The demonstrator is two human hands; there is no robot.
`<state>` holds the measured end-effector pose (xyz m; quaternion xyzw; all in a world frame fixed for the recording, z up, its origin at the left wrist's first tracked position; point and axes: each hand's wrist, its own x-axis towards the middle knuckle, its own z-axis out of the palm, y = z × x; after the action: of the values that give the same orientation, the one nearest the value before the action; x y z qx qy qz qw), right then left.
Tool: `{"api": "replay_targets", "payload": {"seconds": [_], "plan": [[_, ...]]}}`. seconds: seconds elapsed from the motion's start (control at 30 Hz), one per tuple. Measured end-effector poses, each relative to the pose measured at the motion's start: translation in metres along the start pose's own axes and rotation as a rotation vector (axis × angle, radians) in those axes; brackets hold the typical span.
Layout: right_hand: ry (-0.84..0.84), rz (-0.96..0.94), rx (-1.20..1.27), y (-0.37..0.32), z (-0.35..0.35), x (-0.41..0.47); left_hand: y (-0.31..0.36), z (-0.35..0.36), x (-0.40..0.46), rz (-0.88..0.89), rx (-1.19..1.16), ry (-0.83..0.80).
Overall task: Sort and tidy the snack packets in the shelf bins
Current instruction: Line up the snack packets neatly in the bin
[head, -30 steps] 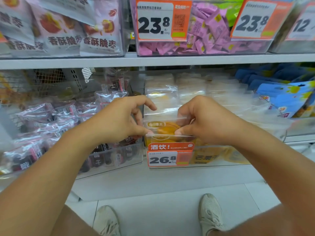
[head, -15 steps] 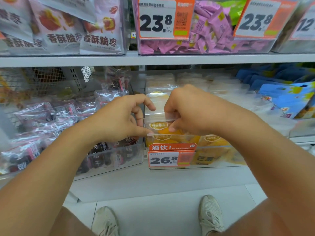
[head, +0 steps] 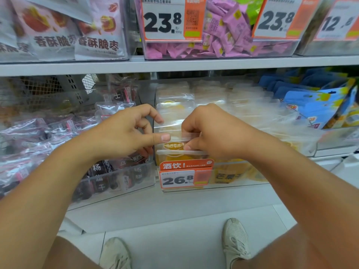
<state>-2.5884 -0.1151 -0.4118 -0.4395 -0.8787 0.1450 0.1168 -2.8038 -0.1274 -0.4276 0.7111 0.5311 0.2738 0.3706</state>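
Both hands worked the mango packet (head: 174, 146) at the bin's (head: 233, 183) front, twelve o'clock: right hand (head: 211, 133) pinched its top, left hand (head: 120, 133) thumbed the edge, straightening; next probably seating it upright

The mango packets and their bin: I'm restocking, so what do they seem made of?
Mango packets: probably thin glossy clear plastic film; contents show through and the tops catch light. Bin: apparently rigid clear plastic; straight walls, packets visible behind.
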Motion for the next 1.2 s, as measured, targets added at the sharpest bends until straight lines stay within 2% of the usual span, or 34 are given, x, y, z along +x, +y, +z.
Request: {"api": "replay_targets", "payload": {"seconds": [0.1, 0.3, 0.33, 0.37, 0.43, 0.47, 0.5, 0.6, 0.7, 0.77, 0.8, 0.83, 0.9, 0.93, 0.97, 1.03, 1.1, 1.2], "plan": [[-0.04, 0.036, 0.025, -0.001, 0.004, 0.001, 0.002, 0.001, 0.0, -0.008, -0.048, 0.002], [-0.189, 0.103, 0.005, -0.008, -0.006, -0.003, 0.005, 0.005, -0.002, -0.001, 0.022, 0.052], [-0.157, 0.089, -0.023, -0.01, -0.01, -0.008, 0.006, 0.005, -0.003, 0.002, 0.024, 0.074], [-0.055, 0.062, -0.06, -0.013, -0.015, -0.013, 0.007, 0.004, -0.003, 0.01, 0.056, 0.093], [0.257, 0.002, -0.137, -0.017, -0.023, -0.015, 0.007, 0.004, -0.003, 0.026, 0.172, 0.121], [0.32, -0.001, -0.15, -0.017, -0.024, -0.011, 0.006, 0.005, -0.002, 0.027, 0.213, 0.129], [0.27, 0.03, -0.158, -0.015, -0.022, -0.005, 0.006, 0.007, -0.001, 0.024, 0.225, 0.13], [-0.082, 0.157, -0.171, -0.006, 0.002, 0.02, 0.005, 0.012, 0.005, 0.014, 0.2, 0.112], [-0.263, 0.152, -0.089, -0.001, 0.005, 0.031, 0.002, 0.009, 0.006, 0.029, 0.222, 0.107], [-0.347, 0.119, -0.006, -0.001, -0.006, 0.03, 0.003, 0.006, 0.008, 0.078, 0.346, 0.152], [-0.316, 0.1, 0.031, -0.001, -0.01, 0.03, 0.004, 0.005, 0.011, 0.118, 0.409, 0.213], [-0.196, 0.082, 0.052, 0.002, -0.012, 0.031, 0.005, 0.004, 0.016, 0.165, 0.446, 0.289], [0.17, 0.035, -0.053, 0.013, -0.011, 0.041, 0.006, 0.006, 0.027, 0.256, 0.547, 0.372], [0.264, 0.016, -0.124, 0.017, -0.011, 0.049, 0.007, 0.009, 0.032, 0.273, 0.628, 0.355], [0.259, 0.033, -0.156, 0.021, -0.009, 0.06, 0.007, 0.015, 0.036, 0.265, 0.711, 0.305], [0.102, 0.136, -0.133, 0.02, -0.006, 0.081, 0.007, 0.026, 0.041, 0.194, 0.772, 0.187], [-0.035, 0.184, -0.156, 0.017, -0.003, 0.099, 0.004, 0.029, 0.041, 0.126, 0.705, 0.11], [-0.072, 0.171, -0.24, 0.017, 0.001, 0.11, 0.002, 0.025, 0.039, 0.093, 0.617, 0.083]]}}
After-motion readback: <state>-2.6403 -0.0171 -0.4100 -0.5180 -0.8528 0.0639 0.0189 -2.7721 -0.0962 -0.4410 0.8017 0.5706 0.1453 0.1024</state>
